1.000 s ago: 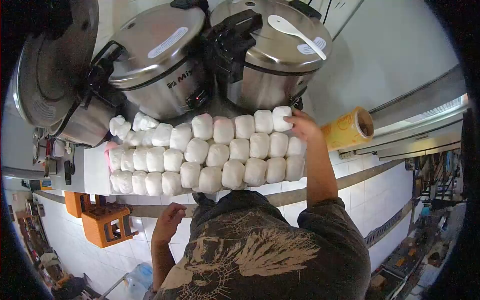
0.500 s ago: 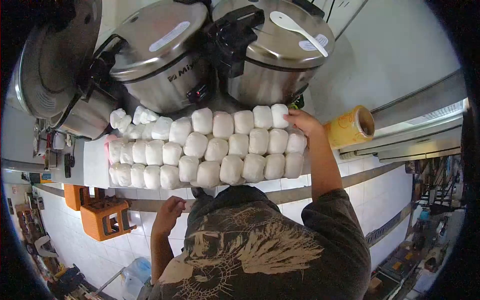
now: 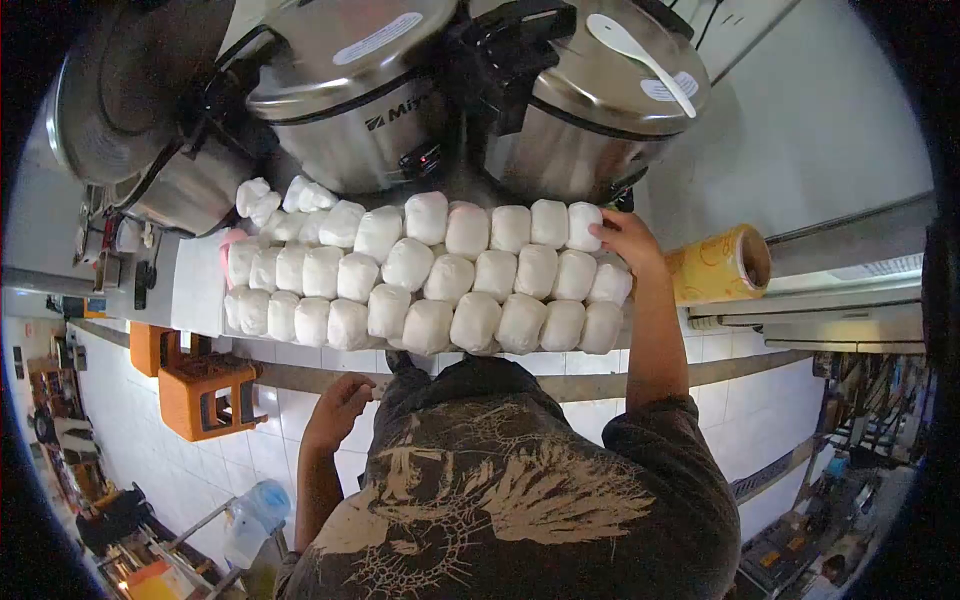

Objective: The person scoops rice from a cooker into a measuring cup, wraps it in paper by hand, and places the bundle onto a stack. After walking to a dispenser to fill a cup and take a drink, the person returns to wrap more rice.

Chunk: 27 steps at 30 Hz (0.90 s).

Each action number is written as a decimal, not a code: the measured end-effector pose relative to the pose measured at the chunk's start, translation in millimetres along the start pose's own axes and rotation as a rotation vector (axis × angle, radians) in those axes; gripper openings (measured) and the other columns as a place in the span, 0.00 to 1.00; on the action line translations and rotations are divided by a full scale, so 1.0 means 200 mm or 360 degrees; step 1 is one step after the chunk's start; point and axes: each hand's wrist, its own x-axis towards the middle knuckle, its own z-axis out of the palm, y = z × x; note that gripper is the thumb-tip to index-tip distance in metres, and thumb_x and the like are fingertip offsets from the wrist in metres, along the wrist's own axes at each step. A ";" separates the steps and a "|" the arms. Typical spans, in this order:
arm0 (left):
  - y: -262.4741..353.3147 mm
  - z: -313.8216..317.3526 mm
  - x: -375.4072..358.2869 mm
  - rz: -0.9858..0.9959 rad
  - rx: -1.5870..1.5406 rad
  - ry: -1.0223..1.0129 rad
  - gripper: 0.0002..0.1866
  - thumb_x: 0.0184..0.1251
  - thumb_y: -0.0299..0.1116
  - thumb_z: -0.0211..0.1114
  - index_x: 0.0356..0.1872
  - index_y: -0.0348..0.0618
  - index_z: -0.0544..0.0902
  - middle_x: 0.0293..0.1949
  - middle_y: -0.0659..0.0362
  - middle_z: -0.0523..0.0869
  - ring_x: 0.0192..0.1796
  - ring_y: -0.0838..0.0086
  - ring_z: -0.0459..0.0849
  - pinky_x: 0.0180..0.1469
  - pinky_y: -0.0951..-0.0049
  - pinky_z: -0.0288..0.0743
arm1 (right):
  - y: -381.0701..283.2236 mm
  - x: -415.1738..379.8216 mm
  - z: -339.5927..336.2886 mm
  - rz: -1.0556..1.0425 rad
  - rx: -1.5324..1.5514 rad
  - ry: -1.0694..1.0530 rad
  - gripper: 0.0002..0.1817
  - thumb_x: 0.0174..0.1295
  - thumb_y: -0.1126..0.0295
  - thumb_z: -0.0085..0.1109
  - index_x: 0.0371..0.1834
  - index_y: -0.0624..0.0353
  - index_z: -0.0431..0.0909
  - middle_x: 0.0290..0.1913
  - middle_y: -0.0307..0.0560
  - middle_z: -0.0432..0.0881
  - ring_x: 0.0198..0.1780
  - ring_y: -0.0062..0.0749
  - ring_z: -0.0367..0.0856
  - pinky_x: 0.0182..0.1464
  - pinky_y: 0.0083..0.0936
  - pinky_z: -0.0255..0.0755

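Note:
My right hand [image 3: 632,241] reaches over the counter, its fingertips against a rounded white wrapped packet [image 3: 584,226] at the right end of the back row. Several similar packets [image 3: 475,320] stand packed in stacked rows across the counter, with looser, twisted white bundles [image 3: 258,200] at the back left. A bit of pink [image 3: 228,245] shows at the left end. My left hand [image 3: 338,408] hangs low in front of the counter, fingers curled and apart from the packets; nothing shows in it.
Two large steel cookers [image 3: 350,150] [image 3: 590,150] stand behind the packets, a white rice paddle [image 3: 642,62] on the right lid. Another cooker [image 3: 190,195] is at left, lid raised. A yellow roll [image 3: 715,268] lies right. Orange stools [image 3: 208,395] stand on the floor.
The whole view has shifted, so the cookers and packets sit higher and a little to the right. My right hand stays at the same end packet; my left hand remains low.

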 end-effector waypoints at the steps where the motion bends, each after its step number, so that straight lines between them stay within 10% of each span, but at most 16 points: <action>1: 0.00 0.01 -0.01 0.0019 0.0000 -0.0022 0.11 0.77 0.37 0.60 0.46 0.38 0.81 0.34 0.64 0.81 0.36 0.79 0.73 0.40 0.75 0.69 | 0.04 0.03 0.00 -0.0005 -0.0069 -0.0008 0.29 0.63 0.61 0.68 0.65 0.63 0.78 0.47 0.45 0.86 0.43 0.26 0.80 0.47 0.26 0.75; 14: -0.12 -0.09 -0.21 -0.0025 0.0063 0.0187 0.15 0.79 0.40 0.60 0.49 0.36 0.82 0.35 0.62 0.81 0.38 0.77 0.76 0.43 0.71 0.73 | 0.08 0.02 -0.07 0.0144 -0.0296 0.0265 0.46 0.61 0.50 0.71 0.76 0.65 0.65 0.66 0.60 0.78 0.63 0.43 0.79 0.63 0.32 0.74; 20: -0.32 -0.23 -0.32 -0.0204 -0.0009 0.0319 0.15 0.77 0.40 0.61 0.49 0.37 0.82 0.38 0.56 0.85 0.43 0.72 0.80 0.50 0.67 0.75 | -0.33 -0.18 0.22 -0.0259 -0.0741 0.0681 0.31 0.68 0.62 0.65 0.72 0.61 0.71 0.66 0.61 0.78 0.63 0.45 0.80 0.61 0.31 0.75; 27: -0.62 -0.72 -0.41 0.0048 -0.0033 0.0353 0.14 0.76 0.38 0.61 0.49 0.37 0.82 0.41 0.52 0.87 0.45 0.67 0.83 0.50 0.64 0.77 | -0.96 -0.28 1.42 -0.1133 -0.0633 0.0276 0.07 0.67 0.73 0.61 0.44 0.64 0.82 0.43 0.53 0.86 0.42 0.40 0.86 0.43 0.31 0.79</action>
